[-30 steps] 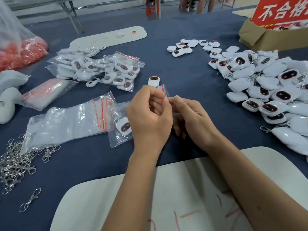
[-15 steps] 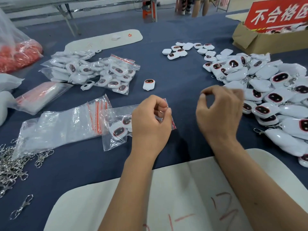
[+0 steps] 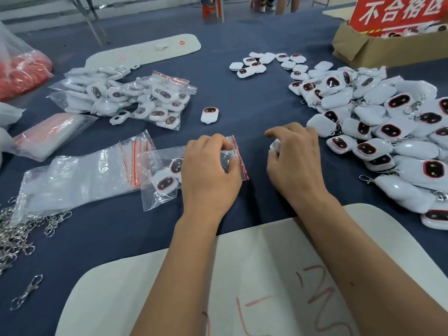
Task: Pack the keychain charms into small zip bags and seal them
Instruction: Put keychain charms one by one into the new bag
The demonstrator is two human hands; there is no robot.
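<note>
My left hand point(image 3: 209, 170) grips the red-striped mouth of a small clear zip bag point(image 3: 160, 177) lying on the blue cloth, with white charms inside it. My right hand point(image 3: 294, 161) hovers just right of the bag with curled fingers around a white charm point(image 3: 275, 144), mostly hidden by the hand. A big heap of loose white charms point(image 3: 388, 132) with dark red-rimmed faces lies to the right. One single charm point(image 3: 209, 114) sits alone beyond my hands.
Filled bags point(image 3: 135, 98) are piled at the back left. A stack of empty zip bags point(image 3: 80, 175) lies left of my hands, metal clasps point(image 3: 17, 231) at the left edge. A cardboard box point(image 3: 378, 48) stands back right, a white board point(image 3: 242, 275) by me.
My right hand left the bag mouth, reached to the charm heap on the right and came back holding a charm. My left hand lowered the bag onto the cloth.
</note>
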